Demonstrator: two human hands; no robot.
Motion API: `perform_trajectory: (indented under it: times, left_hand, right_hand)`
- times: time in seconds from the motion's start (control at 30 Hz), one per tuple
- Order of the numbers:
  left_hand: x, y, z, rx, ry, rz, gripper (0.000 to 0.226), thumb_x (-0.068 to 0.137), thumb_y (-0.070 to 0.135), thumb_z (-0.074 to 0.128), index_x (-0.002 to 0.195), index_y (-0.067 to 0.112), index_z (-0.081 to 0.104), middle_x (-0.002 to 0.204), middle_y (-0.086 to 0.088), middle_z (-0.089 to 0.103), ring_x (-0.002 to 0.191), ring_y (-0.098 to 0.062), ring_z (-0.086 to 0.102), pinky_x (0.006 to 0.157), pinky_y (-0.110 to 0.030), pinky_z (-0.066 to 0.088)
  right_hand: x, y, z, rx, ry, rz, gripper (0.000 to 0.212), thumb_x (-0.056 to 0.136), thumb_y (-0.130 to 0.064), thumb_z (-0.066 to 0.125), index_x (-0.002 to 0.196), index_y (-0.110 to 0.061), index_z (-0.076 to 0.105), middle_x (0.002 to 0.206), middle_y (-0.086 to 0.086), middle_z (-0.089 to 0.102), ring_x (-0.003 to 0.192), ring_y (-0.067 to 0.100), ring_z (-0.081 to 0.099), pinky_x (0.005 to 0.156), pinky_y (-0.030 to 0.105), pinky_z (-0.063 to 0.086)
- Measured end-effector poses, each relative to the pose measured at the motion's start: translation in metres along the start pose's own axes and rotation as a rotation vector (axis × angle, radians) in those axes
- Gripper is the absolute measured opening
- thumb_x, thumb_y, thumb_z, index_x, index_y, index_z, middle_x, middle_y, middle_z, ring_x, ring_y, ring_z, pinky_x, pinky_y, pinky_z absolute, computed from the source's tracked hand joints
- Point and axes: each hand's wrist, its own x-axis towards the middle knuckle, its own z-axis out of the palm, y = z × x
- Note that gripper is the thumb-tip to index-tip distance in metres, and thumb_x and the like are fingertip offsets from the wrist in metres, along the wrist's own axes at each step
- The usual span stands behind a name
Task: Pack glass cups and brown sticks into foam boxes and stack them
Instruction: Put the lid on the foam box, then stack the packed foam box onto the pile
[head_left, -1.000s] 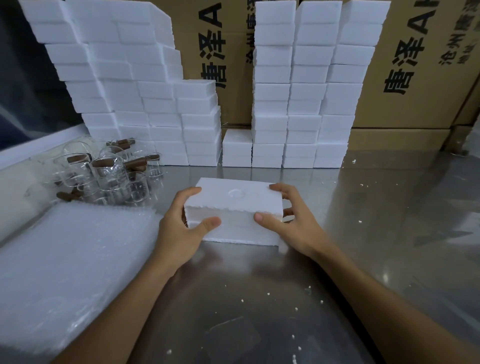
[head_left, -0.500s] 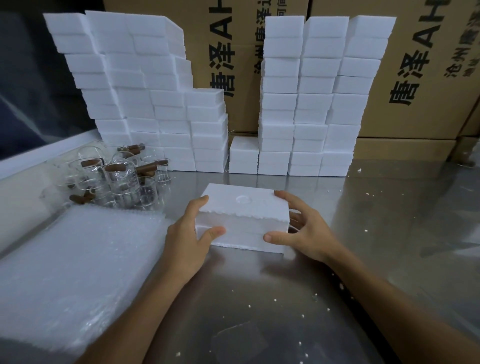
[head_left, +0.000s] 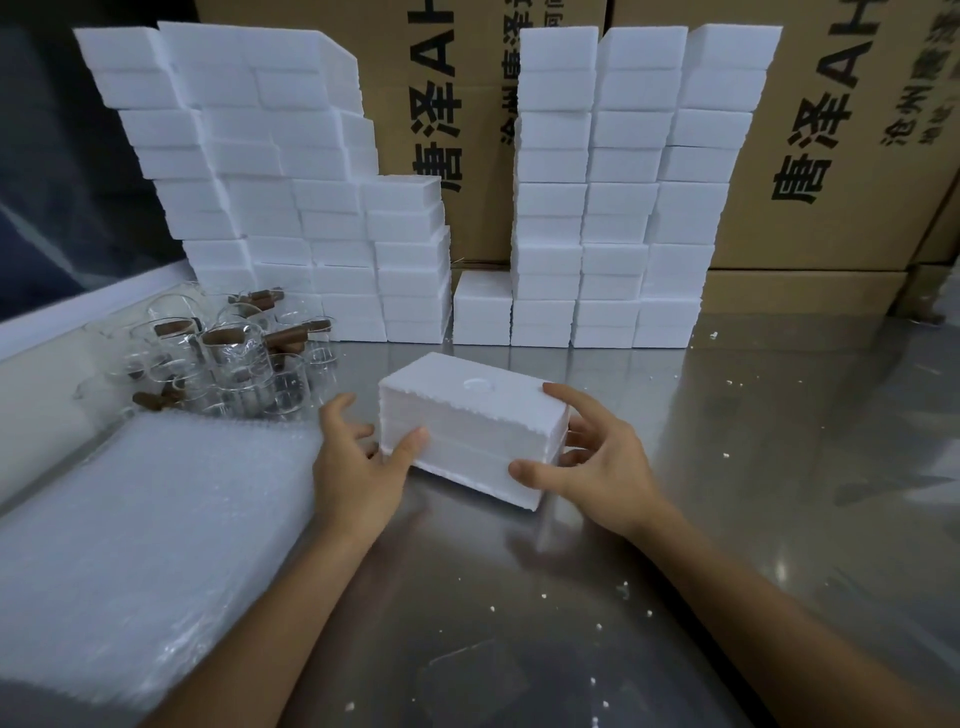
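Packing station in a warehouse or small factory. Steel counter (head_left: 675, 597), scattered with white foam crumbs. Foam boxes (head_left: 613, 208) stacked in tall columns along the back. Behind them, large cartons (head_left: 841, 171) printed with Chinese characters. At left, a cluster of glass cups (head_left: 228, 364) with brown sticks (head_left: 291, 338), and a pile of bubble wrap (head_left: 140, 545).

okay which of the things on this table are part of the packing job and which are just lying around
Job: foam box held by left hand and right hand; glass cups; brown sticks; stacked foam boxes.
Lying about: bubble wrap; cardboard cartons; foam crumbs.
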Motion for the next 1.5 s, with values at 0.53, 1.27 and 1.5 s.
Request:
perform_trajectory:
  times: [0.53,1.27,1.5]
  left_hand:
    - [-0.019,0.037,0.028,-0.623,-0.255,-0.549,0.081,0.073,0.041,0.079,0.144,0.029,0.041,0.122,-0.007,0.066,0.106,-0.030,0.067,0.077,-0.051,0.060]
    - [0.001,-0.003,0.023,0.135,-0.057,0.050,0.027,0.086,0.023,0.069,0.063,0.011,0.061,0.053,-0.001,0.059,0.048,-0.012,0.053,0.052,-0.028,0.043]
    - [0.002,-0.004,0.027,0.152,-0.037,0.078,0.030,0.081,0.022,0.071,0.059,0.011,0.055,0.043,0.009,0.047,0.043,-0.007,0.043,0.048,-0.023,0.034]
  right_hand:
    - [-0.022,-0.024,0.022,-0.741,0.016,-0.543,0.099,0.067,-0.059,0.082,0.147,-0.015,0.044,0.155,0.004,0.037,0.142,0.025,0.036,0.111,0.045,0.039]
    - [0.088,0.002,0.032,-0.771,0.250,-0.389,0.093,0.065,-0.038,0.088,0.141,-0.021,0.038,0.141,0.003,0.043,0.127,0.025,0.039,0.088,0.044,0.052]
    - [0.163,-0.005,0.041,-0.955,0.347,-0.522,0.092,0.065,-0.032,0.090,0.140,-0.015,0.041,0.140,0.013,0.047,0.129,0.034,0.038,0.071,0.048,0.059]
